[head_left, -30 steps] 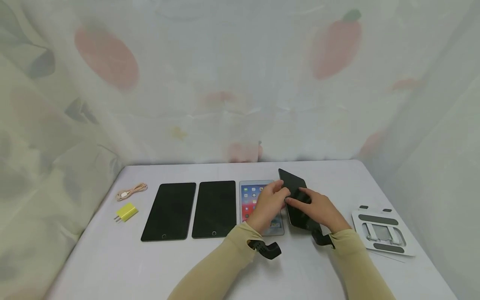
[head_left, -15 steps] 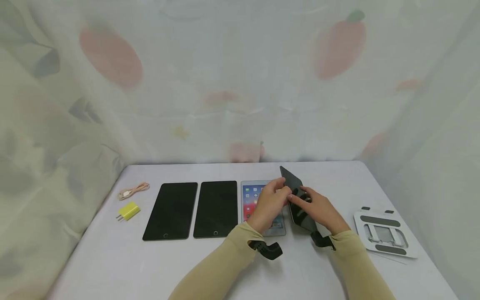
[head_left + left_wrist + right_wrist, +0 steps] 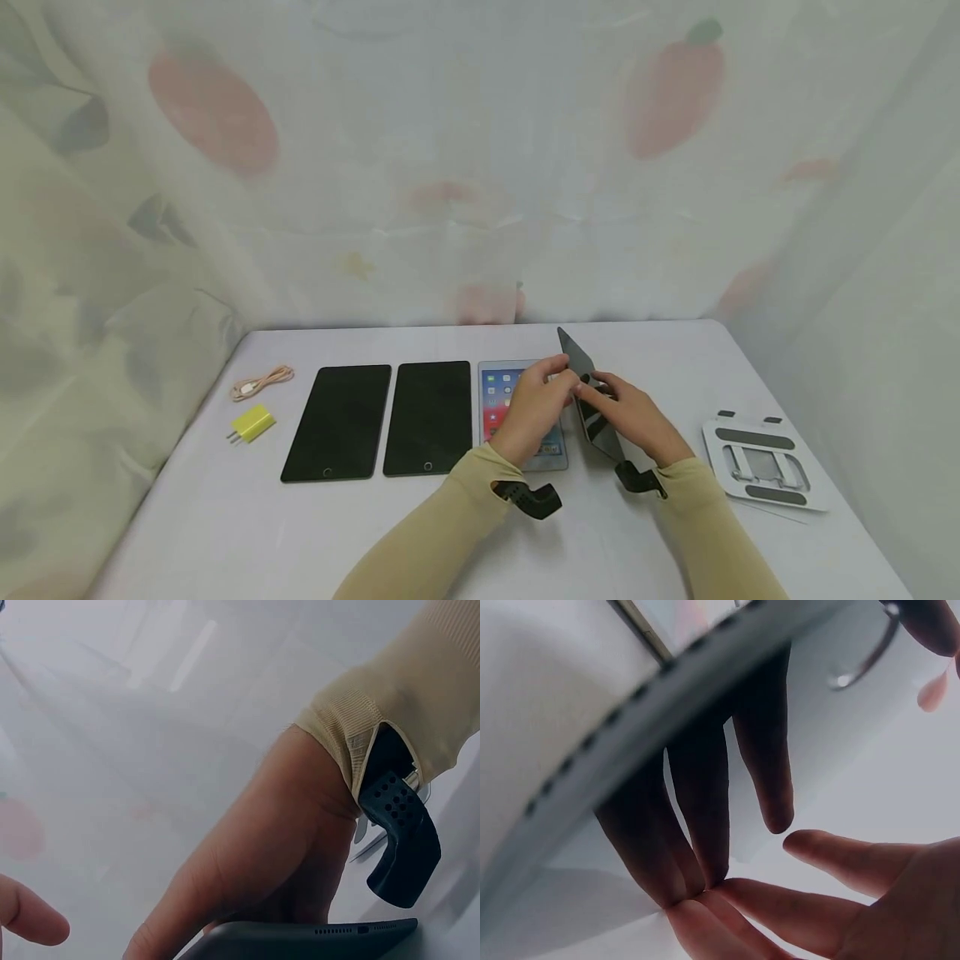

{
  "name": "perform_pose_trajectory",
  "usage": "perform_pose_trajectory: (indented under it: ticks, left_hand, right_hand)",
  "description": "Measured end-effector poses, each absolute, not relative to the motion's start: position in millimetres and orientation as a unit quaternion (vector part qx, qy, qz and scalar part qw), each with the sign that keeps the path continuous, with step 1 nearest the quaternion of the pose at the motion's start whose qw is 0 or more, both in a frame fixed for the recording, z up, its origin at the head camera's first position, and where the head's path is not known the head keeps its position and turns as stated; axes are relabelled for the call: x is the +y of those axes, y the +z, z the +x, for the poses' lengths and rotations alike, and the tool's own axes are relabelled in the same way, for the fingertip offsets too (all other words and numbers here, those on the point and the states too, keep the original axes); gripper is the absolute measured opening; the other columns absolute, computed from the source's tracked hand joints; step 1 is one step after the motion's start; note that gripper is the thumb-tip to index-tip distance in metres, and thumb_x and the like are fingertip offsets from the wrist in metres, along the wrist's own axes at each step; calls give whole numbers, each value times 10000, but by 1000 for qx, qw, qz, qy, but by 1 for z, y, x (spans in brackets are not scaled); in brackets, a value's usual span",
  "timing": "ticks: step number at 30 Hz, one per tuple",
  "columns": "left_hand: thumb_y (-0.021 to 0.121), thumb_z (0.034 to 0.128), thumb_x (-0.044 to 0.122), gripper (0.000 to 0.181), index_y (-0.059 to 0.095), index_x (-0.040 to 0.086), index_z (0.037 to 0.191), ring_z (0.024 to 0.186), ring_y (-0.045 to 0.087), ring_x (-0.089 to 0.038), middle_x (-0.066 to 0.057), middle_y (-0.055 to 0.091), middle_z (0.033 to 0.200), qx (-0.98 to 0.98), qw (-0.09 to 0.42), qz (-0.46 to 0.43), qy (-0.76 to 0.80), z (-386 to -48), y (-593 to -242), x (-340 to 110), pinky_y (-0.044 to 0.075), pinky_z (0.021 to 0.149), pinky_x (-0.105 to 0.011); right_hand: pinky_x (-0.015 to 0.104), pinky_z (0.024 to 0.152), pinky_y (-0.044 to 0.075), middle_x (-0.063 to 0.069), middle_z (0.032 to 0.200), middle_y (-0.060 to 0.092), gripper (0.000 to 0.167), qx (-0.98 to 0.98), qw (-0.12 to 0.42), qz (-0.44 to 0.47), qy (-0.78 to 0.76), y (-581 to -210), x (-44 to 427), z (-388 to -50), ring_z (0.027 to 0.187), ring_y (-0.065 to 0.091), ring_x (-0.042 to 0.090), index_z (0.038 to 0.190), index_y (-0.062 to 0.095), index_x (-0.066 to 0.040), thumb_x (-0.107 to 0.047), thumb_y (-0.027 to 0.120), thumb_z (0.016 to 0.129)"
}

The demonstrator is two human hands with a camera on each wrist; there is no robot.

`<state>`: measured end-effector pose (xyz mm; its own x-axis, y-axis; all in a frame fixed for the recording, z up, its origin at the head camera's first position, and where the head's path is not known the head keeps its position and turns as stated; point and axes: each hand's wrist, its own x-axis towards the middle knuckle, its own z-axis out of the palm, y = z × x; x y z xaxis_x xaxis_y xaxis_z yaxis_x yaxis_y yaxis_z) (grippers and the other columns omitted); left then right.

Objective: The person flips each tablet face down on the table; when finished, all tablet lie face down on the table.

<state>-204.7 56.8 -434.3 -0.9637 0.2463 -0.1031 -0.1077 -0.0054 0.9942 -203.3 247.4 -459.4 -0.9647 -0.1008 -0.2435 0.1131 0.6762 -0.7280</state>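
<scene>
In the head view, my left hand holds a dark tablet by its left side, tilted steeply on edge above the table. The left wrist view shows the tablet's port edge low in the frame; most left fingers are hidden there. My right hand lies against the tablet's glossy face. In the right wrist view its fairly straight fingertips touch that face, which mirrors them, while one digit stays slightly apart. Under my left hand lies a white-framed tablet with its screen lit.
Two black tablets lie side by side on the white table. Farther left are a coiled pale cable and a yellow charger plug. At the right lies a flat white stand with grey pads. Patterned curtains surround the table.
The held tablet has turned more edge-on, so its face looks narrower from the head. Both hands have stayed in nearly the same place on it.
</scene>
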Motion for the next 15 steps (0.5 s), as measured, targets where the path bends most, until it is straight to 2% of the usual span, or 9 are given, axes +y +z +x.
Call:
perform_pose_trajectory:
  ticks: [8, 15]
  left_hand:
    - [603, 1005, 287, 558, 612, 110, 1534, 1171, 707, -177, -64, 581, 1598, 709, 121, 42, 693, -204, -431, 56, 587, 1067, -421]
    - [603, 1006, 288, 545, 617, 150, 1533, 1207, 700, -192, -53, 603, 1578, 706, 120, 44, 696, -201, -428, 55, 574, 1074, -439]
  right_hand:
    - [652, 1161, 481, 266, 1659, 471, 954, 902, 134, 2, -411, -459, 246, -203, 1496, 513, 467, 1693, 338, -90, -743, 523, 1023]
    - [662, 1191, 447, 262, 1669, 458, 918, 898, 130, -6, -420, -461, 245, -204, 1523, 482, 467, 1690, 352, -99, -730, 501, 1040]
